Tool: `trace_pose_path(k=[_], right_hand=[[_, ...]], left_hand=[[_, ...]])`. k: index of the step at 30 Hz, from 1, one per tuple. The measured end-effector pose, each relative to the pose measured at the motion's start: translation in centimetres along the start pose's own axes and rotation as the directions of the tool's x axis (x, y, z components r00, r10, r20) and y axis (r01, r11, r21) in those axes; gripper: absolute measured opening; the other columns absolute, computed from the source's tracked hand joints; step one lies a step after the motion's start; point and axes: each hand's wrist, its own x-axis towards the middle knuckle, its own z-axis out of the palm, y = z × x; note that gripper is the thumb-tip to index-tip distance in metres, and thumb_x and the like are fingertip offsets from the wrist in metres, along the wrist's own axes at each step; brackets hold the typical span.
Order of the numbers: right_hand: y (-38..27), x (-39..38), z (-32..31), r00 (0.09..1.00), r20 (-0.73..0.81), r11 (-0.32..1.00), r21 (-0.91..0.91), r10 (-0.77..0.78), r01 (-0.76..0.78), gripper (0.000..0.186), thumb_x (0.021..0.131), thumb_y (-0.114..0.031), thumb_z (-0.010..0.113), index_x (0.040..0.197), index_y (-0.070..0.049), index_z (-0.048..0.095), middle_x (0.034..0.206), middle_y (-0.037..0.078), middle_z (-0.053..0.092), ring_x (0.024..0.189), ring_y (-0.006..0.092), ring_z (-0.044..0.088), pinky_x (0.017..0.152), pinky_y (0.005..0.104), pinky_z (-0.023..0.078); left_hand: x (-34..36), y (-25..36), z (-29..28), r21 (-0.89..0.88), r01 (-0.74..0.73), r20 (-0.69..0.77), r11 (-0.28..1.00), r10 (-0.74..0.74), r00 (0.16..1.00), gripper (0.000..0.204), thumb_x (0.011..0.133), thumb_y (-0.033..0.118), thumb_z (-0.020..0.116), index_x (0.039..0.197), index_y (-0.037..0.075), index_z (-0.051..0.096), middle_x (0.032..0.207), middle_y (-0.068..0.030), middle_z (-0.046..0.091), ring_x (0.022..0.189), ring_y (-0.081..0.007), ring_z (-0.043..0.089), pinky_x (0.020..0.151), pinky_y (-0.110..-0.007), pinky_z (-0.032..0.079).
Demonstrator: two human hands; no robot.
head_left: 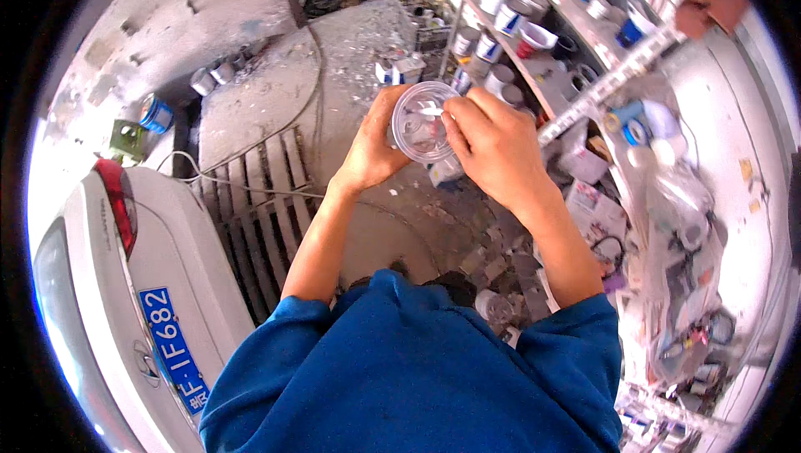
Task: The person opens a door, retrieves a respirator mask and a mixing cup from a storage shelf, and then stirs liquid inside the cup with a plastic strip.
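A clear round plastic cup point(417, 138) is held up in front of my chest, its open mouth facing me. My left hand point(372, 143) wraps round the cup's left side, with the fingers behind it. Over the cup's right rim, my right hand point(499, 144) is closed, thumb and fingers pinched together. A small whitish piece point(431, 109) shows at those fingertips, inside the outline of the rim; I cannot make out what it is. Some pale reddish shapes show through the cup's clear bottom.
Shelves point(567, 111) at the right carry several paint cans and tubs. Further right, a bench point(634, 274) is cluttered with tape rolls and plastic wrap. A white car point(179, 240) stands at the left, beside a slatted floor grate point(259, 203). A hose point(315, 86) crosses the stained floor.
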Motion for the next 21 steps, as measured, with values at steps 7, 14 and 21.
trace_pose_path(k=[7, 14, 21], right_hand=[[0.0, 11.1, 9.9, 0.992, 0.008, 0.989, 0.081, -0.125, 0.124, 0.011, 0.083, -0.010, 0.065, 0.082, -0.003, 0.056, 0.078, 0.009, 0.054, 0.069, 0.0273, 0.062, 0.057, 0.0381, 0.051], [4.8, 21.6, 22.1, 0.998, 0.066, 0.965, 0.262, -0.009, -0.009, 0.010, 0.083, -0.010, 0.066, 0.085, -0.006, 0.057, 0.077, 0.009, 0.052, 0.065, 0.0287, 0.060, 0.054, 0.0382, 0.049], [10.3, 36.9, 35.0, 0.993, 0.074, 0.913, 0.403, -0.091, 0.054, 0.011, 0.083, -0.011, 0.065, 0.084, -0.005, 0.056, 0.078, 0.009, 0.053, 0.064, 0.0283, 0.061, 0.053, 0.0382, 0.049]], left_hand=[[3.0, -6.8, -11.2, 0.067, 0.100, -0.132, 0.993, -0.090, 0.987, 0.071, 0.065, 0.007, 0.082, 0.128, 0.005, 0.049, 0.123, -0.0120, 0.054, 0.115, -0.0270, 0.054, 0.097, -0.037, 0.044], [8.9, -16.7, -20.3, 0.126, 0.197, -0.236, 0.972, -0.163, 0.958, 0.071, 0.065, 0.006, 0.080, 0.129, 0.005, 0.049, 0.123, -0.0135, 0.055, 0.118, -0.0299, 0.053, 0.098, -0.038, 0.044], [20.3, -27.0, -31.0, 0.347, 0.135, -0.184, 0.928, -0.074, 0.980, 0.070, 0.067, 0.006, 0.079, 0.130, 0.006, 0.050, 0.126, -0.0159, 0.052, 0.118, -0.0349, 0.052, 0.098, -0.040, 0.045]])
